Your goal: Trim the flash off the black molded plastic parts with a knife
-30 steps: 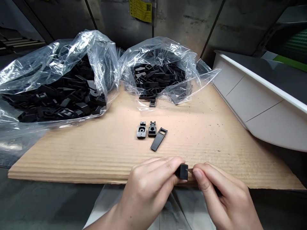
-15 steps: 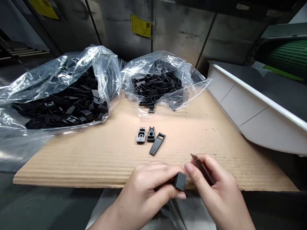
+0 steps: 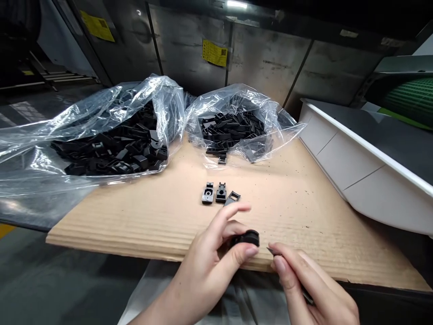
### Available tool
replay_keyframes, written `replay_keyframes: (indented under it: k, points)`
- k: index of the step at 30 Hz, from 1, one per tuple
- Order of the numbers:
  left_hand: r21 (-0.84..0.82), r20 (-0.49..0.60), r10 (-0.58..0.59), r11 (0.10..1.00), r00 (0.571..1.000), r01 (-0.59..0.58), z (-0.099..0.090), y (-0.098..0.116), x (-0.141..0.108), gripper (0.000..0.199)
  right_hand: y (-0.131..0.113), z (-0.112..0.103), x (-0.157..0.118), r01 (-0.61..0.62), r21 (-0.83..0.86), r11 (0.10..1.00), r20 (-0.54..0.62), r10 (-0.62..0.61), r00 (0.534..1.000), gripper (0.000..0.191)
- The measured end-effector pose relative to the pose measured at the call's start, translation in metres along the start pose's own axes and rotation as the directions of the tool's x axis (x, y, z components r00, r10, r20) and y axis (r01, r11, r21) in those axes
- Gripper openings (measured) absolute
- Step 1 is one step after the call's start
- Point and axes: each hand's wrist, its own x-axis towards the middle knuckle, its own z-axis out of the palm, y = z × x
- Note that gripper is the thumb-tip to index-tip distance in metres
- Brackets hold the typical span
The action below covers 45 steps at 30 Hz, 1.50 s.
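Note:
My left hand point(image 3: 206, 266) is closed around a small black plastic part point(image 3: 251, 238), thumb below and fingers behind, with its rounded end facing right. The index finger is lifted off it. In my right hand point(image 3: 316, 284) is a slim, dark, pointed blade point(image 3: 271, 251), pinched between thumb and index finger. Its tip points left, a short gap from the part. Beyond my left hand lie a black block with a round hole point(image 3: 208, 195), a second black piece point(image 3: 221, 193) and a flat black lever point(image 3: 233, 197), partly hidden by my fingers.
A cardboard sheet point(image 3: 135, 221) covers the work surface. Two clear plastic bags point(image 3: 165, 97) point(image 3: 233, 92) full of black parts stand at the back left and centre. A white tray point(image 3: 338, 149) borders the right side. Metal panels point(image 3: 264, 63) rise behind.
The black part has been turned in my left hand, so a rounded end now shows. My right hand has moved down with the blade, which now points more to the left. The view has shifted.

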Motion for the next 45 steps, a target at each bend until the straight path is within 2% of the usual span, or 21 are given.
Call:
replay_keyframes:
  k: [2, 4, 7, 9, 13, 17, 19, 22, 27, 33, 36, 38, 39, 40, 43, 44, 45]
  points:
    - [0.096, 0.028, 0.009, 0.995, 1.000, -0.012, 0.000, 0.001, 0.001, 0.032, 0.001, 0.000, 0.002, 0.096, -0.063, 0.993, -0.023, -0.097, 0.995, 0.023]
    - [0.168, 0.069, 0.061, 0.983, 0.996, -0.072, -0.002, 0.004, 0.003, 0.019, 0.003, -0.002, 0.005, 0.193, -0.097, 0.976, 0.004, -0.194, 0.981, 0.024]
    - [0.186, 0.080, 0.132, 0.972, 0.988, -0.145, -0.004, 0.007, 0.005, 0.016, 0.006, -0.005, 0.008, 0.307, -0.153, 0.939, 0.089, -0.296, 0.951, 0.024]
    - [0.183, 0.074, 0.136, 0.972, 0.988, -0.147, -0.004, 0.007, 0.005, 0.017, 0.008, -0.006, 0.008, 0.330, -0.190, 0.924, 0.111, -0.314, 0.943, 0.024]
    - [0.179, 0.075, 0.141, 0.972, 0.987, -0.152, -0.004, 0.007, 0.003, 0.021, 0.007, -0.006, 0.008, 0.283, -0.159, 0.946, 0.101, -0.270, 0.958, 0.024]
    - [0.149, 0.082, 0.175, 0.971, 0.981, -0.186, -0.005, 0.007, 0.003, 0.024, 0.002, -0.007, 0.011, 0.118, 0.070, 0.991, 0.222, -0.131, 0.966, 0.020]
    - [0.126, 0.076, 0.187, 0.973, 0.980, -0.195, -0.004, 0.006, 0.003, 0.025, 0.001, -0.008, 0.013, 0.070, 0.117, 0.991, 0.259, -0.098, 0.961, 0.015]
    - [0.097, 0.073, 0.196, 0.974, 0.978, -0.203, -0.004, 0.005, 0.003, 0.027, 0.001, -0.012, 0.015, 0.073, 0.119, 0.990, 0.281, -0.104, 0.954, 0.013]
    - [0.133, 0.086, 0.235, 0.960, 0.968, -0.245, -0.004, 0.006, 0.004, 0.027, 0.004, -0.014, 0.014, 0.114, 0.060, 0.992, 0.255, -0.126, 0.959, 0.023]
    - [0.157, 0.091, 0.249, 0.952, 0.964, -0.261, -0.005, 0.005, 0.002, 0.025, 0.004, -0.014, 0.014, 0.148, 0.061, 0.987, 0.308, -0.159, 0.938, 0.023]
    - [0.186, 0.112, 0.271, 0.939, 0.956, -0.288, -0.006, 0.005, 0.002, 0.022, 0.001, -0.015, 0.016, 0.115, 0.100, 0.988, 0.315, -0.141, 0.939, 0.024]
    - [0.197, 0.146, 0.274, 0.933, 0.950, -0.300, -0.007, 0.005, 0.002, 0.017, -0.002, -0.018, 0.019, 0.023, 0.141, 0.990, 0.364, -0.073, 0.928, 0.020]
    - [0.197, 0.178, 0.273, 0.931, 0.946, -0.306, -0.008, 0.004, 0.003, 0.016, -0.003, -0.020, 0.021, -0.056, 0.160, 0.985, 0.422, -0.017, 0.906, 0.016]
    - [0.193, 0.211, 0.273, 0.930, 0.939, -0.313, -0.008, 0.004, 0.004, 0.016, -0.004, -0.023, 0.023, -0.157, 0.176, 0.972, 0.502, 0.048, 0.864, 0.015]
    - [0.195, 0.263, 0.291, 0.918, 0.920, -0.346, -0.009, 0.003, 0.005, 0.017, -0.003, -0.034, 0.028, -0.455, 0.178, 0.872, 0.753, 0.177, 0.634, 0.024]
    - [0.202, 0.261, 0.296, 0.914, 0.919, -0.352, -0.009, 0.002, 0.005, 0.017, -0.002, -0.037, 0.028, -0.523, 0.179, 0.833, 0.796, 0.189, 0.574, 0.024]
    - [0.214, 0.247, 0.297, 0.911, 0.922, -0.351, -0.009, 0.002, 0.005, 0.018, -0.001, -0.040, 0.027, -0.568, 0.190, 0.801, 0.816, 0.194, 0.545, 0.023]
